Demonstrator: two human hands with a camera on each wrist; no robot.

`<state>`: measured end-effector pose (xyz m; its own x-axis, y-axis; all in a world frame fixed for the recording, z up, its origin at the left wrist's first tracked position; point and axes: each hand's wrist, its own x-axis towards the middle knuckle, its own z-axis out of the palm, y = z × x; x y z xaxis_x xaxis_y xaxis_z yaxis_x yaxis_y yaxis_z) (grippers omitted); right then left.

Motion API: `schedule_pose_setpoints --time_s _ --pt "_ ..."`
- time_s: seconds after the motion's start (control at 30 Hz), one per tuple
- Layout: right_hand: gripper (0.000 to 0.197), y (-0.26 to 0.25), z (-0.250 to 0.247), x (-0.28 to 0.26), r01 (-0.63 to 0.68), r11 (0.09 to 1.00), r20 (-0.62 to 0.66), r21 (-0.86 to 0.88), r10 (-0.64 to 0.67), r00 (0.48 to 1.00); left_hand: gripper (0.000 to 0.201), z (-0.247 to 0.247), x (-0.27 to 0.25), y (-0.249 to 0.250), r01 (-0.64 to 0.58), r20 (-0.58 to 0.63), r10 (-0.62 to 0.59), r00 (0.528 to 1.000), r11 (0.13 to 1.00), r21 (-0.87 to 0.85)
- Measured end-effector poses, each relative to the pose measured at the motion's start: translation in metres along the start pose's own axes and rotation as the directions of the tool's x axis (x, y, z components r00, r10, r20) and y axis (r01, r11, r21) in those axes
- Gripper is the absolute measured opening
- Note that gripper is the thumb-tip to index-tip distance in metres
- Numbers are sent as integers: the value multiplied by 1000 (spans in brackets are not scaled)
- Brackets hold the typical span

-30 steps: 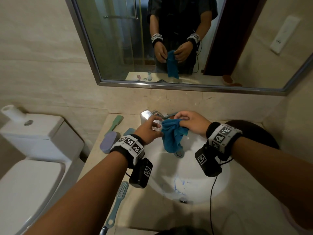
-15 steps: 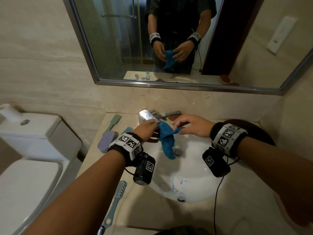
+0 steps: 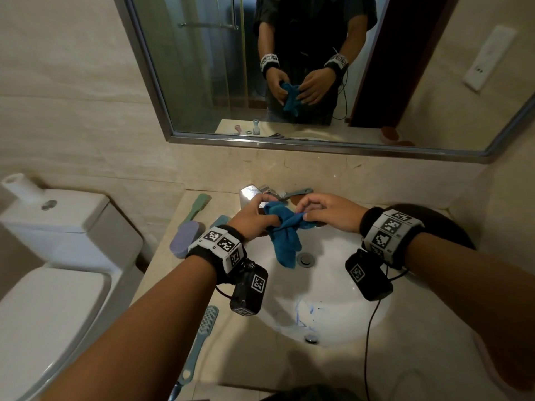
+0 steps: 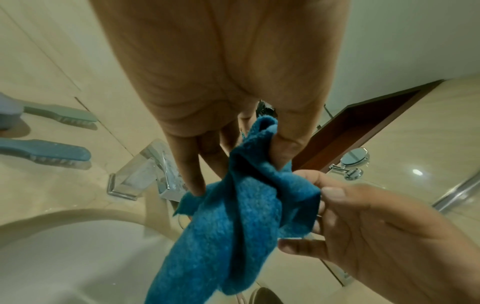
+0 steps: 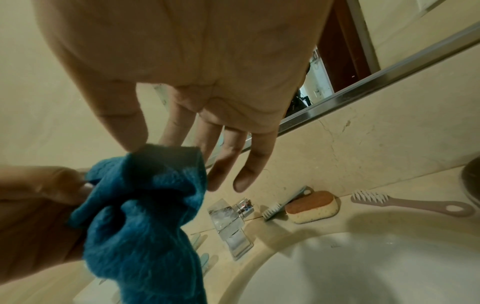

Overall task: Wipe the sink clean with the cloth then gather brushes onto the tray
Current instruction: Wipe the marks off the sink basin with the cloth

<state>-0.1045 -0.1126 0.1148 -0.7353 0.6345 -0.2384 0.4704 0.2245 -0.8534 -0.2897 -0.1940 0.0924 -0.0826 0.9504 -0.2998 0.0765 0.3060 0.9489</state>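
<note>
Standing beside this person, what I notice nearest, below the grip and toward the body, is the sink [image 3: 341, 285] with blue smears on its near wall, not yet wiped. A long-handled brush [image 3: 199, 340] lies on the counter [image 3: 252, 369] to the left of that.

Up at the grip itself, the blue cloth [image 3: 285, 230] is bunched between both hands above the drain [image 3: 305, 259]. The left hand [image 3: 254, 218] has thumb and fingers pinched round its upper fold; the right hand [image 3: 327, 211] nips the opposite corner between thumb and forefinger, its other fingers spread loose. The rest of the cloth droops in a limp tail beneath them.

It looks soft, light and floppy, fuzzy enough not to slip. I would judge it handles best wadded into a pad under the palm and pressed flat, rather than held by a corner.

Just beyond the grip stands the chrome tap [image 5: 231, 222], with a small brush [image 5: 275, 207], a sponge [image 5: 313, 206] and a pink brush [image 5: 410, 202] behind it to the right. Left of the grip lie more brushes. I cannot make out a tray for certain.
</note>
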Motion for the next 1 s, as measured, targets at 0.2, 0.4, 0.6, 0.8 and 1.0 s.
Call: schedule_pose_setpoints --time_s 0.2,0.4,0.6,0.8,1.0 --pt "45 -3 10 2 -104 995 83 0 103 991 46 0 -7 7 -65 38 69 997 994 -89" --pt "33 -1 18 3 -59 980 -54 188 70 996 50 -4 -8 5 -102 -6 102 995 988 -117" --pt "30 2 15 8 1 955 -121 295 36 992 45 -6 1 -4 -80 -72 82 994 996 24" --pt "34 4 11 13 -34 930 -155 367 97 983 60 -9 8 -14 -171 -59 230 971 850 498" --pt "38 0 13 15 -19 857 -90 515 76 993 66 1 7 -7 -60 56 44 997 943 329"
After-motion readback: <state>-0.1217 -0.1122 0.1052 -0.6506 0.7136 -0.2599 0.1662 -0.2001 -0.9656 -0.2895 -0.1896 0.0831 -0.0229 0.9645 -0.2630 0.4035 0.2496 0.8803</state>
